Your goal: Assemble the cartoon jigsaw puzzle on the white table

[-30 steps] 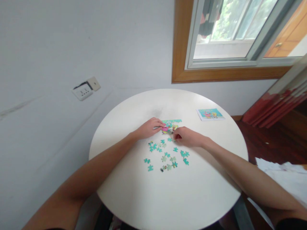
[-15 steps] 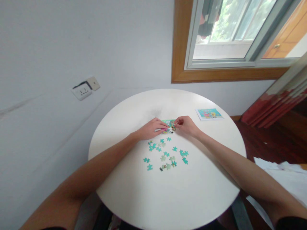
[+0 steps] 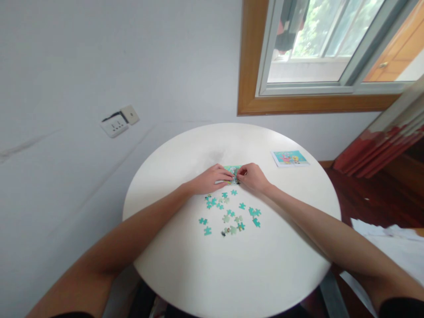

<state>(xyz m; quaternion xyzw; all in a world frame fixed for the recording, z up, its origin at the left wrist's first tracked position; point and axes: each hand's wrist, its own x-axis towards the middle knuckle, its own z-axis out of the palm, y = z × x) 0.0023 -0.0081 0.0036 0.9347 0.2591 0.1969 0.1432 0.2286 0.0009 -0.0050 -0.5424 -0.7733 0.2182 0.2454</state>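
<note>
A round white surface [image 3: 232, 276] fills the lower middle of the frame, against a pale wall [image 3: 139, 53]. Nearest, at lower centre, loose puzzle pieces [image 3: 207, 231] lie scattered between the forearms, most of them teal or pale green, a few with darker print. White papers [image 3: 394, 249] sit beyond the surface's edge at lower right.

Farther in, just above the scatter and near the centre of the frame, is the joined puzzle [image 3: 232, 169], lying flat between the hands. Its far edge runs left to right; the hands cover too much to be sure of its long axis. Neither hand is clearly nearer: the left hand [image 3: 212, 179] comes in from the left, fingers stretched out over the puzzle's left part, apparently pressing rather than gripping. The right hand [image 3: 254, 177] is at its right part, thumb and forefinger drawn close together; whether they pinch a piece I cannot tell. The loose pieces lie below both hands, so only the hands themselves hide the puzzle.

Farther still, at right of centre, a printed picture card [image 3: 290, 158] lies well apart from the right hand. Beyond are a wall socket [image 3: 115, 126] at left, and a wood-framed window [image 3: 308, 66] and red-and-cream curtain [image 3: 361, 150] towards the right.
</note>
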